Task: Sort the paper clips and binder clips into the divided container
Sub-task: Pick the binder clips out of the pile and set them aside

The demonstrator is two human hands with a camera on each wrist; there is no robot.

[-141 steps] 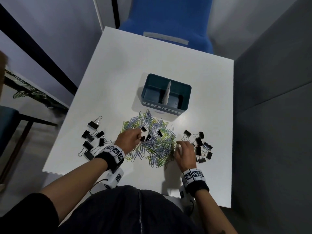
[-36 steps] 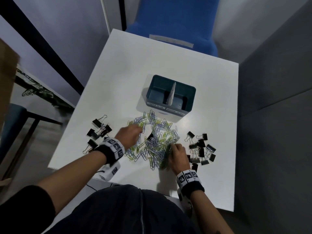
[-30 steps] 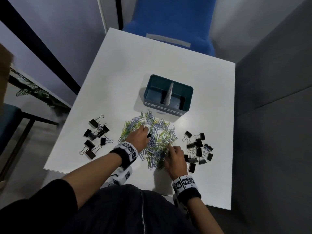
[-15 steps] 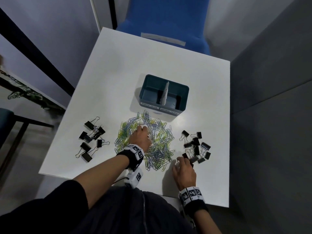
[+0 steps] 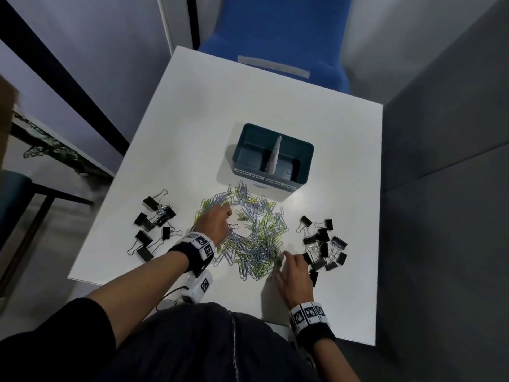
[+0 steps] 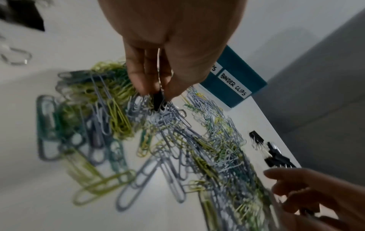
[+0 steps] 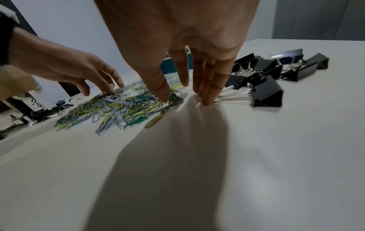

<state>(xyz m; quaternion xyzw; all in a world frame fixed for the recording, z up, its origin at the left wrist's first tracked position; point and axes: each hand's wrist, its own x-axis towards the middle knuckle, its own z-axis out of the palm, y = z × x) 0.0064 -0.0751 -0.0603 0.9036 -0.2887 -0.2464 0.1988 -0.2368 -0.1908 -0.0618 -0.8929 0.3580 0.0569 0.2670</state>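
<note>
A teal divided container [image 5: 303, 153] with a white divider stands mid-table, labelled PAPER CLIPS on its left half and BINDER CLIPS on its right [image 6: 234, 85]. In front of it lies a pile of green, yellow and grey paper clips [image 5: 256, 235]. Black binder clips lie in two groups, left [image 5: 154, 224] and right [image 5: 322, 244]. My left hand [image 5: 220, 216] reaches into the pile's left part and pinches a small black binder clip [image 6: 158, 101]. My right hand [image 7: 187, 96] has straight fingers: the thumb touches the pile's near right edge, the fingertips [image 7: 207, 101] touch a binder clip's wire handle [image 7: 233, 97].
The white table [image 5: 248, 100] is small, with its near edge close to my body and its right edge against a grey partition [image 5: 440, 133]. A blue chair [image 5: 275, 37] stands behind the far edge. Bare table lies behind the container.
My left hand has moved from the left binder clips into the pile and closed on a black clip. My right hand has drawn back from the pile to its near right edge.
</note>
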